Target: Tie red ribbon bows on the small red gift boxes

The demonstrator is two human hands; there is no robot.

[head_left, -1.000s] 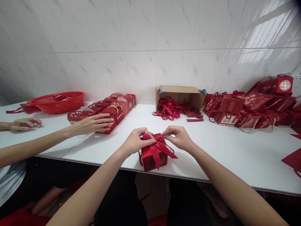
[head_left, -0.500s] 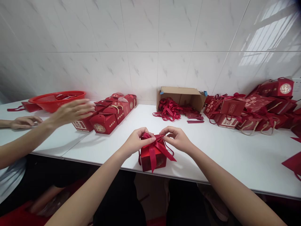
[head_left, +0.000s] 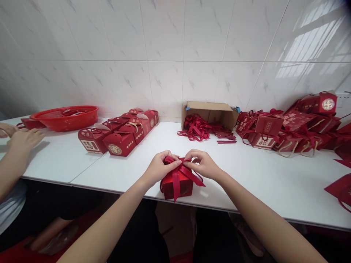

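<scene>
A small red gift box [head_left: 175, 186] stands at the near edge of the white table [head_left: 263, 182], with a red ribbon bow [head_left: 182, 168] on its top. My left hand [head_left: 159, 167] is closed, pinching the bow's left loop. My right hand [head_left: 204, 163] is closed too, pinching the bow's right side just above the box. Both ribbon tails hang down over the front and right of the box.
A row of finished red boxes [head_left: 120, 133] sits at the left. A red basket [head_left: 64, 117] is at the far left. An open cardboard box [head_left: 211, 113] spills red ribbons [head_left: 196, 128]. More red boxes pile up [head_left: 296, 126] at the right. Another person's hands [head_left: 20, 138] are at the left edge.
The other person's arm drew back from the row of boxes to the far left edge. My hands moved closer together on the bow.
</scene>
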